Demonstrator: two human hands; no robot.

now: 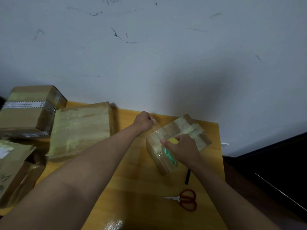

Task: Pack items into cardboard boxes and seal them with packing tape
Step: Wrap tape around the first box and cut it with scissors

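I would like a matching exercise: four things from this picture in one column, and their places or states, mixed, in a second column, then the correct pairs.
Things:
1. scissors
2. tape roll
3. left hand
4. small box

States:
A. pinches the pulled end of the tape
B. lies on the table, red handles
C. under the right hand, already partly taped
D. held by the right hand

Pairs: 1-B, 2-D, 3-A, 4-C
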